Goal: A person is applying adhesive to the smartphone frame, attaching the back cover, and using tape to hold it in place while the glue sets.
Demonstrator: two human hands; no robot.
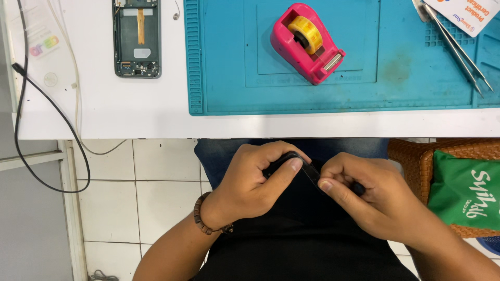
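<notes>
Both my hands are below the table's front edge, over my lap. My left hand (255, 177) and my right hand (364, 195) pinch a small flat black part (311, 170) between them, thumbs pressed on it. Most of the part is hidden by my fingers. A bead bracelet (200, 214) sits on my left wrist. On the white table (156, 117) above lie a blue work mat (396, 67), a pink tape dispenser (306, 42) with a yellow roll, and an opened phone body (137, 37) with its insides showing.
Metal tweezers (458, 49) and a white card (463, 13) lie at the mat's far right. A black cable (49, 106) hangs off the table's left side. A wicker basket (411, 151) with a green bag (463, 195) stands at my right, on a white tiled floor.
</notes>
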